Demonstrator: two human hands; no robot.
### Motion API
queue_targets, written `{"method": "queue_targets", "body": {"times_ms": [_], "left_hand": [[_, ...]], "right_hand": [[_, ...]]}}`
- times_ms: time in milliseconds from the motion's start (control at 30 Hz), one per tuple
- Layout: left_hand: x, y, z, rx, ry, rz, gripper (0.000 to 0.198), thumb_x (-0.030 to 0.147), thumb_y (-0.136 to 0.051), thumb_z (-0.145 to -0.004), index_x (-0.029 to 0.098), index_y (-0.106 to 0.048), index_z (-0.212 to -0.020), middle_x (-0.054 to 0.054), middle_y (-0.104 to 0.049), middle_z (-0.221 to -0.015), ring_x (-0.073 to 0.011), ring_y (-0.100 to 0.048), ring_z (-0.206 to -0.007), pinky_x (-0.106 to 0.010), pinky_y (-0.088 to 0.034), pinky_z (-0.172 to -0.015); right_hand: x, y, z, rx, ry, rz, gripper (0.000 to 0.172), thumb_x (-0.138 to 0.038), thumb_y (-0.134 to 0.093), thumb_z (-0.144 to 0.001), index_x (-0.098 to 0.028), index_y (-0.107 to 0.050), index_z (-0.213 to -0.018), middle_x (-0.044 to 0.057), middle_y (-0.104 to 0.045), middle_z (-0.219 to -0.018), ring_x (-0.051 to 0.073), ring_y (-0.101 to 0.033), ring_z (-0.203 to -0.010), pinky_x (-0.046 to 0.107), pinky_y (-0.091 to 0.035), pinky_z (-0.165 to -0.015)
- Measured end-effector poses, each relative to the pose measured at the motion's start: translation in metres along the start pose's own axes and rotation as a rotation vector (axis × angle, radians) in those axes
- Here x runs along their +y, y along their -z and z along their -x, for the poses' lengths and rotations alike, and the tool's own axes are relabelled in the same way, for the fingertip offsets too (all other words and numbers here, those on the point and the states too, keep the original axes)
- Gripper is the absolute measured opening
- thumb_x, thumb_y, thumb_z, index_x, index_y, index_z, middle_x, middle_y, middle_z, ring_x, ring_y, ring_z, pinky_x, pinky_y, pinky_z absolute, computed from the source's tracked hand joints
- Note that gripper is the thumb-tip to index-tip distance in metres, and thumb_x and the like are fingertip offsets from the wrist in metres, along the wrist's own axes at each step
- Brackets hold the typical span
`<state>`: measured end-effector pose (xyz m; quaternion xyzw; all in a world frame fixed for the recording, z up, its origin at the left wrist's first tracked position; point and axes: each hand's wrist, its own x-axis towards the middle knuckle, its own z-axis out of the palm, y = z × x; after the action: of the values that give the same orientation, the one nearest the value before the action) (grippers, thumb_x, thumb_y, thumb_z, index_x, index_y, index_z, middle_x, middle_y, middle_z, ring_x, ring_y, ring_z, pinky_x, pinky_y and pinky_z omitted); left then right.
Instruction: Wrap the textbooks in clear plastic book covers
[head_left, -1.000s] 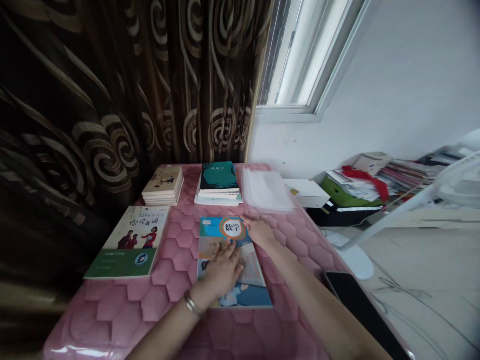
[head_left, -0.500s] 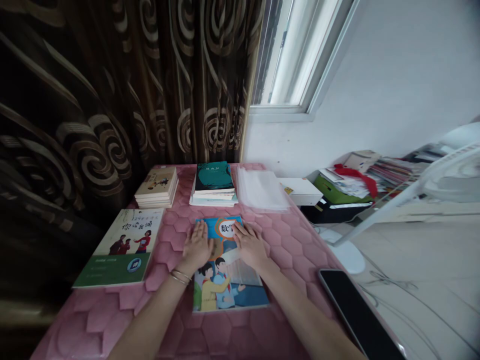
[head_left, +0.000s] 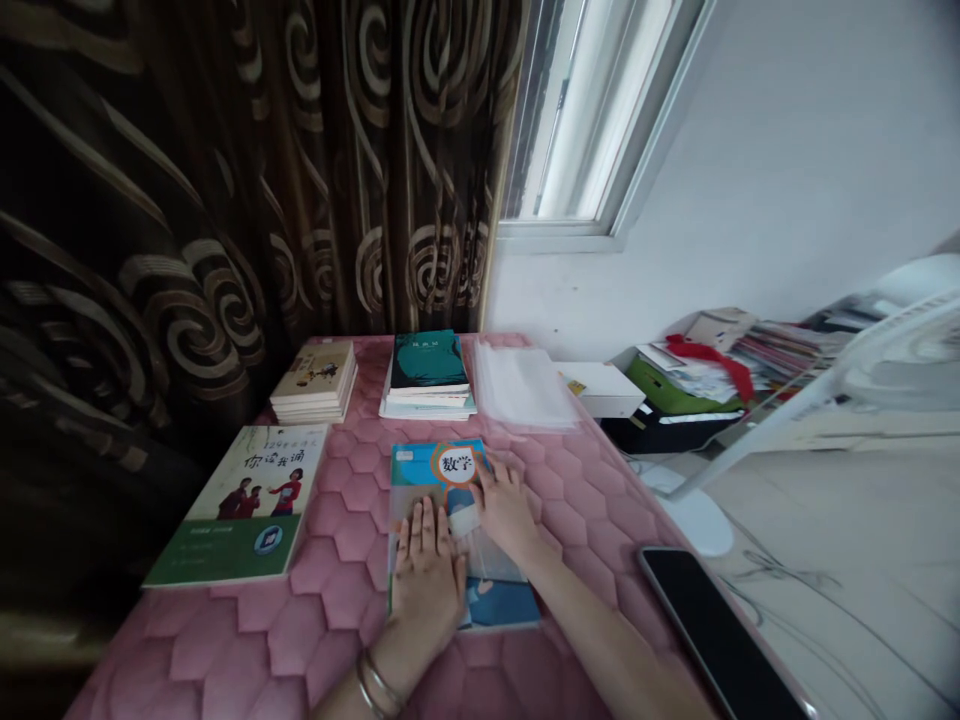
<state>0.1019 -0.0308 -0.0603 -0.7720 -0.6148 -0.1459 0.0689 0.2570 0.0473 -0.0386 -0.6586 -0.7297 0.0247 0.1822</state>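
Note:
A blue textbook (head_left: 414, 465) with two large characters in an orange-ringed white circle lies flat on the pink table cover (head_left: 360, 545). My left hand (head_left: 427, 572), bangles at its wrist, rests palm down on the lower left of the book, fingers stretched out over the pictured children. On the right edge of the cover lies my right hand (head_left: 506, 508), palm down with fingers apart. Much of the cover's lower picture is hidden under the hands.
Left of the textbook lies a green and cream book (head_left: 240, 500). Behind are a beige book stack (head_left: 315, 382), a teal-topped stack (head_left: 427, 362) and clear plastic sleeves (head_left: 525, 385). A phone (head_left: 712, 620) lies at the right edge; a white fan (head_left: 810, 390) stands beyond.
My left hand has slid from the textbook's upper left down to its lower part. My right hand has shifted slightly downward along the right edge. The book stays in place.

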Motion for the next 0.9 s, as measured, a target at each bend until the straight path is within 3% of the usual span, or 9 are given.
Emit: {"method": "queue_targets", "body": {"times_ms": [100, 267, 367, 500, 633, 800, 900], "left_hand": [[0.003, -0.001, 0.003, 0.012, 0.006, 0.008, 0.057, 0.035, -0.04, -0.09, 0.011, -0.044, -0.142, -0.015, -0.036, -0.151, -0.0295, -0.032, -0.14, -0.049, -0.03, -0.113], [0.001, 0.002, -0.002, 0.042, -0.009, -0.001, 0.055, 0.029, -0.041, -0.09, 0.013, -0.044, -0.142, -0.014, -0.038, -0.151, -0.0282, -0.033, -0.14, -0.049, -0.031, -0.113], [0.002, 0.005, -0.003, 0.039, -0.002, 0.006, 0.054, 0.03, -0.041, -0.091, 0.011, -0.046, -0.14, -0.016, -0.037, -0.15, -0.0294, -0.033, -0.14, -0.048, -0.032, -0.112], [0.003, 0.008, -0.002, 0.012, -0.011, 0.005, 0.054, 0.03, -0.04, -0.091, 0.008, -0.045, -0.14, -0.019, -0.036, -0.15, -0.0309, -0.034, -0.14, -0.049, -0.032, -0.112], [0.003, 0.006, -0.001, 0.002, -0.006, 0.006, 0.056, 0.03, -0.041, -0.091, 0.008, -0.043, -0.142, -0.019, -0.037, -0.15, -0.0309, -0.035, -0.139, -0.049, -0.03, -0.113], [0.001, 0.001, 0.001, 0.061, -0.008, 0.014, 0.055, 0.031, -0.041, -0.092, 0.01, -0.043, -0.142, -0.017, -0.037, -0.151, -0.0293, -0.032, -0.14, -0.048, -0.029, -0.114], [0.001, 0.002, 0.003, 0.072, -0.01, 0.039, 0.054, 0.033, -0.042, -0.092, 0.012, -0.045, -0.142, -0.015, -0.039, -0.15, -0.0292, -0.033, -0.14, -0.047, -0.03, -0.114]], "right_hand": [[0.013, 0.009, 0.011, 0.005, -0.149, -0.235, 0.044, -0.025, -0.047, -0.088, -0.012, -0.054, -0.13, 0.018, -0.059, -0.125, 0.028, -0.055, -0.115, 0.042, -0.042, -0.099], [0.036, 0.029, 0.025, -0.248, -0.381, -0.765, 0.027, -0.027, -0.043, -0.086, -0.016, -0.062, -0.102, 0.009, -0.071, -0.096, 0.021, -0.069, -0.085, 0.032, -0.054, -0.072], [0.037, 0.039, 0.025, -0.332, -0.412, -0.767, 0.02, -0.029, -0.046, -0.084, -0.018, -0.062, -0.085, 0.004, -0.069, -0.08, 0.019, -0.068, -0.075, 0.027, -0.053, -0.062], [0.032, 0.043, 0.021, -0.331, -0.213, -0.504, 0.022, -0.033, -0.054, -0.08, -0.018, -0.059, -0.065, 0.001, -0.063, -0.064, 0.017, -0.061, -0.066, 0.026, -0.046, -0.06], [0.028, 0.037, 0.017, -0.302, -0.219, -0.436, 0.023, -0.037, -0.056, -0.079, -0.016, -0.061, -0.071, 0.005, -0.065, -0.072, 0.019, -0.06, -0.068, 0.027, -0.043, -0.059], [0.023, 0.029, 0.021, -0.301, -0.275, -0.558, 0.027, -0.038, -0.058, -0.075, -0.018, -0.054, -0.058, 0.003, -0.059, -0.06, 0.021, -0.06, -0.066, 0.03, -0.043, -0.061], [0.015, 0.021, 0.03, -0.258, -0.33, -0.906, 0.023, -0.041, -0.061, -0.071, -0.018, -0.06, -0.07, 0.004, -0.066, -0.069, 0.025, -0.064, -0.074, 0.033, -0.048, -0.065]]}}
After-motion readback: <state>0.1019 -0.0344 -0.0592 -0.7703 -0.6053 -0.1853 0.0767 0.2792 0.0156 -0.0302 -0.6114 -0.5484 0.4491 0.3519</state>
